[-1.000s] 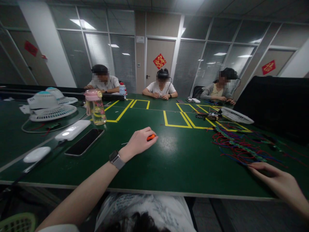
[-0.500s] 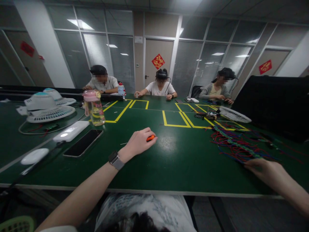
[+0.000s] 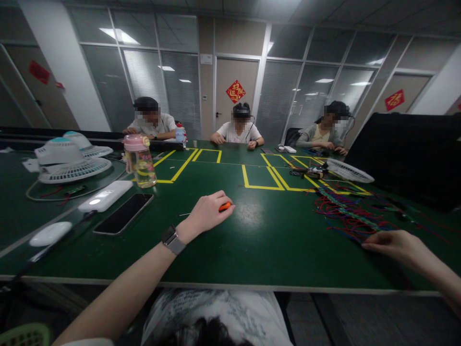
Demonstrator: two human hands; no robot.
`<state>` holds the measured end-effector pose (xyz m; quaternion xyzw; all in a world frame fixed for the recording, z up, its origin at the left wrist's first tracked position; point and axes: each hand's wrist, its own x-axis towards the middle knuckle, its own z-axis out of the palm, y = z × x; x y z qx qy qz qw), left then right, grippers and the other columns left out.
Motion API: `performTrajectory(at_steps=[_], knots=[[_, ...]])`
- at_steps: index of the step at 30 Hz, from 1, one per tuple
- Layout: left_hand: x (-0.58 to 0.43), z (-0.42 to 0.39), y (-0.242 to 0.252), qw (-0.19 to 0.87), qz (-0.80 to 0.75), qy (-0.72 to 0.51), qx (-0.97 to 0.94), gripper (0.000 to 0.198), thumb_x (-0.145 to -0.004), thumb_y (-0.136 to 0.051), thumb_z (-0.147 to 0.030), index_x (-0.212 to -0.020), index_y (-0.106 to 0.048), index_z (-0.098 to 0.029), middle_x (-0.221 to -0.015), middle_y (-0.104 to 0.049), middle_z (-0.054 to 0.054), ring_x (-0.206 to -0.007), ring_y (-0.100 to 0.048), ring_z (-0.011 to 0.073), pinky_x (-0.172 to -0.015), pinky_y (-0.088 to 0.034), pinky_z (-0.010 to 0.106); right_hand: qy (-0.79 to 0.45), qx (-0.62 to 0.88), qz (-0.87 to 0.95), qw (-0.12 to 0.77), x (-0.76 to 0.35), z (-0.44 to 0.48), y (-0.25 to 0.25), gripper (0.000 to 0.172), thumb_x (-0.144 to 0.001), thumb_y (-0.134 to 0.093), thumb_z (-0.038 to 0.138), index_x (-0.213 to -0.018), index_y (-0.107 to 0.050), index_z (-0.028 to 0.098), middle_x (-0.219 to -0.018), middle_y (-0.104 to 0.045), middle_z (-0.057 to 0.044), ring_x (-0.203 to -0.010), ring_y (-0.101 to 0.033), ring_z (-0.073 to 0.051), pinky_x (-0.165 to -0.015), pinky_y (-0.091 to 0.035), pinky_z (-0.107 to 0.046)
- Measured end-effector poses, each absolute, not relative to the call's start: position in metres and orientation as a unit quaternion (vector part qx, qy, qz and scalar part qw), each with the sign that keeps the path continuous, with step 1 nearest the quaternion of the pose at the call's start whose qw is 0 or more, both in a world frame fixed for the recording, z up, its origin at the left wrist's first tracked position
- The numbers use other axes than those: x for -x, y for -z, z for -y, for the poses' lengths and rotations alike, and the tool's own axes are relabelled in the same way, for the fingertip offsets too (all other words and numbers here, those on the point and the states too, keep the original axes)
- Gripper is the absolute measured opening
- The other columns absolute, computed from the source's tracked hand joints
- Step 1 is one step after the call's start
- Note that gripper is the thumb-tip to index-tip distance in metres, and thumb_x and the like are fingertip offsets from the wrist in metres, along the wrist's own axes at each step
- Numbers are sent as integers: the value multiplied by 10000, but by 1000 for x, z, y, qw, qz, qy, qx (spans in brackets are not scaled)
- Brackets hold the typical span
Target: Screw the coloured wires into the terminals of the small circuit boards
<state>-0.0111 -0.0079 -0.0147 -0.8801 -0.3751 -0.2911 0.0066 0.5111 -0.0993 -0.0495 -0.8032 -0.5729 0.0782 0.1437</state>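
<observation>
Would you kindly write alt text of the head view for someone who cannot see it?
The person's left hand holds an orange object at a green table; the right hand is at the near end of tangled red and blue wires. Three people sit opposite.

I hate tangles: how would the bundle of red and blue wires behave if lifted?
The wire bundle would probably flop, since it splays and curves loosely. It may tangle, being many thin lengths that cross one another. The green strip through it looks straighter, so might bend less.
</observation>
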Motion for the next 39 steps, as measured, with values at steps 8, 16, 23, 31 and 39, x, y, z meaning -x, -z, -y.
performTrajectory(at_steps=[8,16,23,31,39], knots=[[11,9,14,11,378,284,881,300,-940,-461,-396,-938,-677,-188,-920,-625,25,-728,-610,138,-694,-464,270,-81,794,591,123,-519,96,48,350,-568,-696,568,-666,-775,241,-700,-756,-33,-748,-706,-292,-631,-495,-320],[11,9,14,8,378,284,881,299,-939,-466,-394,-935,-679,-184,-918,-625,21,-717,-607,133,-674,-461,266,-111,782,601,122,-521,88,47,367,-564,-697,520,-767,-800,231,-783,-775,-58,-797,-714,-319,-686,-530,-356],[10,10,13,8,374,285,883,303,-939,-464,-394,-934,-683,-185,-907,-629,29,-704,-606,131,-669,-465,262,-93,771,622,98,-510,85,41,244,-582,-659,399,-709,-772,225,-747,-765,-66,-760,-713,-297,-669,-532,-341],[10,10,14,7,373,288,882,304,-939,-468,-397,-928,-681,-181,-908,-629,27,-715,-606,131,-673,-466,260,6,805,593,29,-488,90,39,166,-641,-635,319,-751,-745,263,-805,-750,-49,-766,-706,-275,-603,-498,-323],[9,10,14,7,370,284,884,292,-937,-472,-379,-926,-682,-177,-904,-632,32,-721,-608,136,-683,-465,263,20,813,582,19,-482,93,37,185,-671,-622,343,-795,-742,278,-845,-746,-43,-794,-696,-274,-623,-486,-336]])
